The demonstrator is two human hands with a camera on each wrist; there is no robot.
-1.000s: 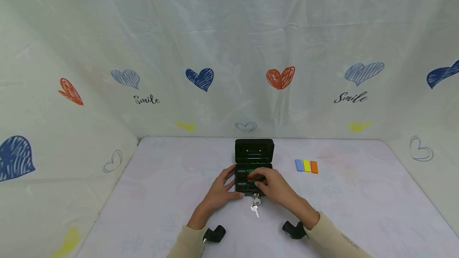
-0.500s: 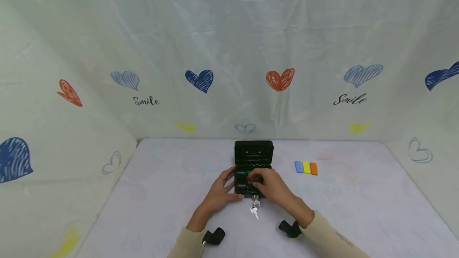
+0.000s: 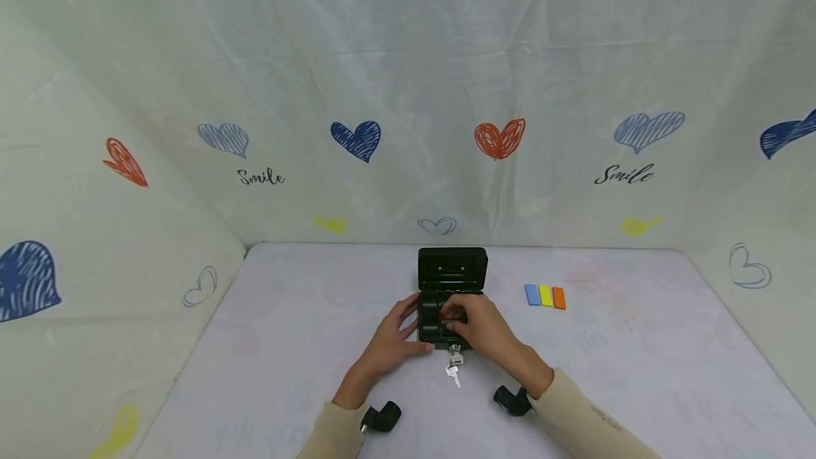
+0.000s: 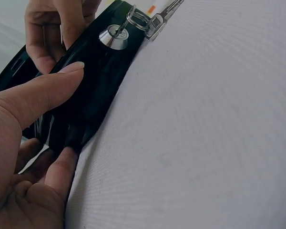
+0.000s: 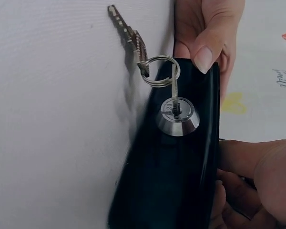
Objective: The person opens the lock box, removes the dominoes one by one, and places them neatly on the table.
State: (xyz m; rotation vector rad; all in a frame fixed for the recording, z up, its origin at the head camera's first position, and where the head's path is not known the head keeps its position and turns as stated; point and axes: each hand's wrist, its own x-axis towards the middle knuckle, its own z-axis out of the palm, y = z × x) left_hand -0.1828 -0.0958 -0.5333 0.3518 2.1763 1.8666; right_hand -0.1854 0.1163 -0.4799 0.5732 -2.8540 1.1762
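Observation:
A small black cash box [image 3: 430,321] stands on the table with its lid [image 3: 452,269] raised at the back. My left hand [image 3: 392,338] grips its left front corner, thumb on the front wall and fingers along the side. My right hand [image 3: 481,321] reaches into the box with curled fingers, pinching a small red piece [image 3: 443,315] that is mostly covered by the fingertips. A key sits in the silver lock [image 5: 178,117] on the front wall. From its ring [image 5: 160,71] hangs a second key [image 5: 128,38], lying over the table.
Right of the box lie a blue tile [image 3: 532,295], a yellow tile [image 3: 545,295] and an orange tile [image 3: 559,298] in a row. A curtain [image 3: 408,91] printed with hearts rises behind the white table [image 3: 306,289]. Black wrist mounts [image 3: 382,416] jut from both sleeves.
My right hand and forearm have shifted slightly left, covering more of the red piece and the green patch in the box. My left hand, the box and the tiles have stayed put.

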